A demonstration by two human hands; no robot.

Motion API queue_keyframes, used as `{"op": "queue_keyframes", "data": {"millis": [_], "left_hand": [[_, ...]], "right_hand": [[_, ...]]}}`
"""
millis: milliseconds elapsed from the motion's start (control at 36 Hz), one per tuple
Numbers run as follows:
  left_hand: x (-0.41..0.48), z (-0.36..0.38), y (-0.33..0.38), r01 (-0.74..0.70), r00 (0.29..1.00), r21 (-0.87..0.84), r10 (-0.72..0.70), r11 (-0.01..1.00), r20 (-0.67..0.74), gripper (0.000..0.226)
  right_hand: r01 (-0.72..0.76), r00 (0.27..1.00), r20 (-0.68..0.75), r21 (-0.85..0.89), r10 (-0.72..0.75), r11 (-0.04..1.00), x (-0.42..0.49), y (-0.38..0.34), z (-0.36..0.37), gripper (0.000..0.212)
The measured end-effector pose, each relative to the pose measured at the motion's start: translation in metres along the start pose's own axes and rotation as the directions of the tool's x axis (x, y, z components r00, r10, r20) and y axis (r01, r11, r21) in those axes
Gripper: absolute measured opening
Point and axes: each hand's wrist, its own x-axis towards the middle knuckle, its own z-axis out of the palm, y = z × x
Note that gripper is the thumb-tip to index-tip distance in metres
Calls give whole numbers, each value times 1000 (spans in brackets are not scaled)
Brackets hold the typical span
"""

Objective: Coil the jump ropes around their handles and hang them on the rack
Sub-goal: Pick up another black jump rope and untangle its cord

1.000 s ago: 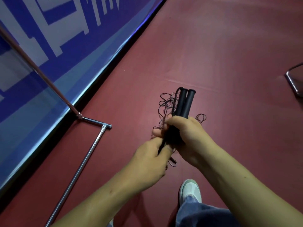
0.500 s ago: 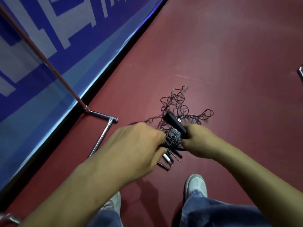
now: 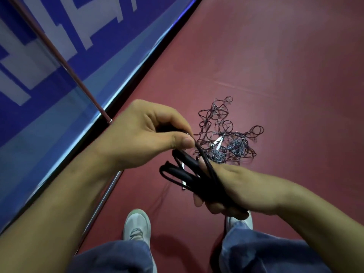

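The left hand (image 3: 143, 134) has lifted, now pinching the black cord (image 3: 208, 166) (earlier low beside the handles (image 3: 187, 172)); the right hand (image 3: 232, 190) has turned them sideways.

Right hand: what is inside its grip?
The right hand wraps black jump rope handles with cord looped around them. The handles' lower ends are hidden by the fingers, so their full length cannot be seen.

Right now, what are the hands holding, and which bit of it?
The right hand grips the black jump rope by its two handles. The left hand pinches its cord between thumb and fingers.
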Motion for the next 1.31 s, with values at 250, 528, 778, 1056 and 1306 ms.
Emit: {"op": "queue_keyframes", "data": {"millis": [250, 528, 778, 1056, 1306], "left_hand": [[7, 6, -15, 95, 994, -86, -89, 992, 68, 16], [-1, 43, -57, 386, 909, -32, -374, 922, 183, 41], [-22, 76, -38, 303, 884, 507, -437, 807, 167, 26], [-2, 71, 18, -24, 928, 902, -326, 432, 181, 21], [16, 18, -27, 150, 944, 253, -215, 956, 252, 16]], "right_hand": [[71, 993, -72, -316, -98, 946, -8, -9, 11, 74], [23, 866, -484, -208, -123, 978, -10, -2, -15, 36], [-102, 727, -675, -288, -126, 952, 21, 25, -26, 29], [-355, 835, -508, -791, -212, 499, 49, 45, 3, 28], [-2, 916, -198, -872, -349, 490, 34, 21, 16, 13]]}}
